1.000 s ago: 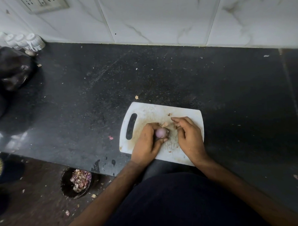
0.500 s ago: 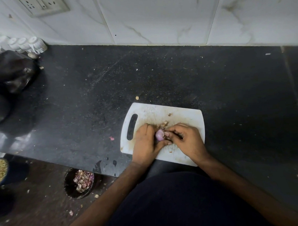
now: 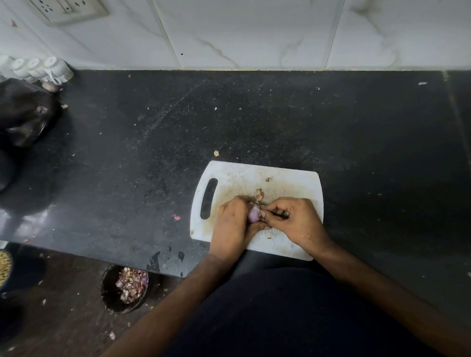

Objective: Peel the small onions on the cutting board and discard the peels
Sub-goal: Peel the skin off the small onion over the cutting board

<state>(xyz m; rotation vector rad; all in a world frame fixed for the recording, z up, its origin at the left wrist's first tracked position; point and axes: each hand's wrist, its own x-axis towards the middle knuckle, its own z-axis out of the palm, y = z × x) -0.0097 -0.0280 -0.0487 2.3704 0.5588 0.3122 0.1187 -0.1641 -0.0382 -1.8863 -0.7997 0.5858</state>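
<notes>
A round dark bowl (image 3: 124,289) is sitting low on the floor at my far left, heaped with papery pink and tan peels. Above it the black speckled stone counter (image 3: 146,144) is lying dusty and flecked with scraps. The white plastic cutting board (image 3: 291,181), rounded at the corners with a slot handle on its left end, is looking scuffed and stained brownish in the middle; I am seeing no writing on it. Over the board my left hand (image 3: 232,227) is gripping a small onion (image 3: 254,214), smooth, pale purple, mostly bare. A dry tan peel (image 3: 260,194) is lying just beyond it. My right hand (image 3: 293,220) is pinching at the onion's right side.
</notes>
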